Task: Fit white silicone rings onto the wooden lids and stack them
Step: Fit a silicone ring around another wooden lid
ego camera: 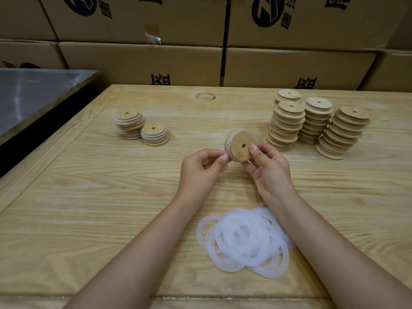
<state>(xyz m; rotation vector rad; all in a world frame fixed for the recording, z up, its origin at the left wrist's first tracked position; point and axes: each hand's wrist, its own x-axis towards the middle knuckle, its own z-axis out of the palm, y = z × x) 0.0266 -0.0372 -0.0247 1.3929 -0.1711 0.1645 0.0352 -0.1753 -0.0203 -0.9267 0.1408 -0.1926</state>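
Bamboo-toned round lid (239, 146), centre hole, white ring on rim; right hand (267, 168), left hand (200, 168) pinching edges.

Behind the lid (239, 147) my right fingers (250, 169) are mostly hidden. My right forearm (312, 219) covers part of the ring pile (243, 239). The rear stack (288, 95) is half hidden by the one before it. The top edge crops the cartons (133, 18).

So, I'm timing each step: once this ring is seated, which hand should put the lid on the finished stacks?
Probably the left hand. It pinches the left edge of the lid, and the finished stacks stand on its side; the right hand would have to cross over.
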